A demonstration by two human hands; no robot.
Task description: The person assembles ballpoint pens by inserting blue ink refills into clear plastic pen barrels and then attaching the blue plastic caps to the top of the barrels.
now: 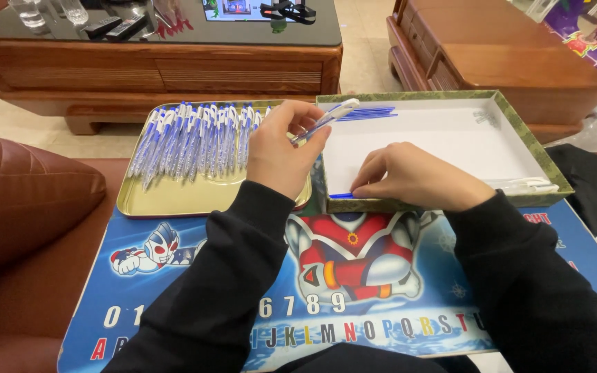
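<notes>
While the left hand (281, 155) gripped a pen (326, 119), the right hand (409, 178) pinched a blue refill (340, 195); steadying the pen seemed wise.

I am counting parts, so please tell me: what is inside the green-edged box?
Inside the box, blue refills lie at the far edge and white pieces at the near right. The right hand covers part of the near edge; only a blue tip shows.
</notes>
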